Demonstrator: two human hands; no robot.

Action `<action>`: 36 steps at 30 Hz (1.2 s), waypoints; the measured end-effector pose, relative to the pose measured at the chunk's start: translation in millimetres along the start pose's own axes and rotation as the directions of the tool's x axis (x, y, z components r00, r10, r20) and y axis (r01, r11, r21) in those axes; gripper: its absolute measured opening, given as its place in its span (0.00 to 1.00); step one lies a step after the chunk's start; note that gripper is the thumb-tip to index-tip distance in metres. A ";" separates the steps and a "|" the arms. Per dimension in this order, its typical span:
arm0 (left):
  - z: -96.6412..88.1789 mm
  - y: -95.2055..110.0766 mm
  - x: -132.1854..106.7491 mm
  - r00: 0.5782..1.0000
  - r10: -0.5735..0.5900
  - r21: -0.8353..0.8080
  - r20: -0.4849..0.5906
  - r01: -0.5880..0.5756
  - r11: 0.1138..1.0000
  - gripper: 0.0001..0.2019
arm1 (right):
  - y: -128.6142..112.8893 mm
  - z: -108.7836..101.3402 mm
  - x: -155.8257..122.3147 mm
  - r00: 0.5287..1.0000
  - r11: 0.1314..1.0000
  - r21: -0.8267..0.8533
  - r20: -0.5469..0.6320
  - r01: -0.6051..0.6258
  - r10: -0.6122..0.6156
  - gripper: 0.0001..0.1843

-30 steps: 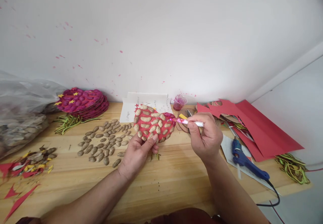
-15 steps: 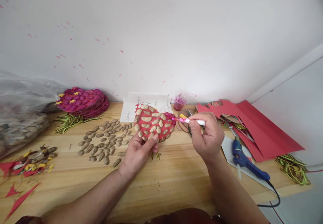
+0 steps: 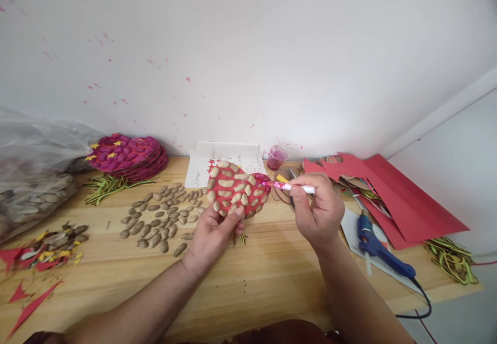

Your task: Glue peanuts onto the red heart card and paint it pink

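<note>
My left hand (image 3: 213, 235) grips the lower edge of a red paper disc (image 3: 237, 189) covered with glued peanut shells, holding it tilted above the wooden table (image 3: 252, 277). My right hand (image 3: 319, 210) pinches a white-handled paintbrush (image 3: 292, 187). Its pink, paint-wet tip touches a shell at the disc's right edge, where a few shells are painted magenta. A small clear cup of pink paint (image 3: 276, 156) stands by the wall behind the disc.
Loose peanut shells (image 3: 163, 219) lie left of my hand. A stack of painted magenta discs (image 3: 126, 156) sits at the back left, a plastic bag of shells (image 3: 31, 178) at far left. Red paper sheets (image 3: 392, 189), a blue glue gun (image 3: 378, 248) and green strips (image 3: 450, 258) lie right.
The brush tip has shifted slightly along the disc's right edge. Both hands stay almost where they were.
</note>
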State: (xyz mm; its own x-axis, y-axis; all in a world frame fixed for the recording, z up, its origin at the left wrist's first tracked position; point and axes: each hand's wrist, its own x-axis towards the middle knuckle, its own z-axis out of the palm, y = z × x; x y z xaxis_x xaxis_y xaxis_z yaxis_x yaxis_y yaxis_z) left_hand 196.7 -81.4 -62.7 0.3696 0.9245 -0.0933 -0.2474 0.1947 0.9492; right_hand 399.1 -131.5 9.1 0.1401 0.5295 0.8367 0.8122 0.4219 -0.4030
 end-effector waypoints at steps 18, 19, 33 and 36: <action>3.2 4.1 -0.5 1.000 0.019 0.025 -0.011 -0.019 1.000 0.18 | -1.2 1.4 0.7 1.000 1.000 0.007 0.023 0.016 -0.017 0.06; 3.4 4.0 -0.7 1.000 0.022 0.030 -0.011 -0.022 0.999 0.18 | -1.4 1.5 0.4 0.999 1.000 0.014 0.034 0.016 -0.017 0.07; 1.8 3.8 -1.2 0.999 0.030 0.062 -0.014 -0.029 0.998 0.18 | -2.2 2.2 -0.2 0.998 0.999 0.025 0.053 0.027 -0.028 0.09; 2.7 4.4 -1.1 1.000 0.020 0.045 -0.019 -0.019 0.999 0.19 | -1.7 1.6 -0.1 0.999 1.000 0.012 0.026 0.026 -0.026 0.08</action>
State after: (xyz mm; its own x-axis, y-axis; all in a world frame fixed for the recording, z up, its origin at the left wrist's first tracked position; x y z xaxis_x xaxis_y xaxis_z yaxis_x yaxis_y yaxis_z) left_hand 197.6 -82.4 -57.6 0.3477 0.9342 -0.0797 -0.2141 0.1618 0.9633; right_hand 396.8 -131.1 9.1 0.1041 0.5376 0.8368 0.8084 0.4443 -0.3860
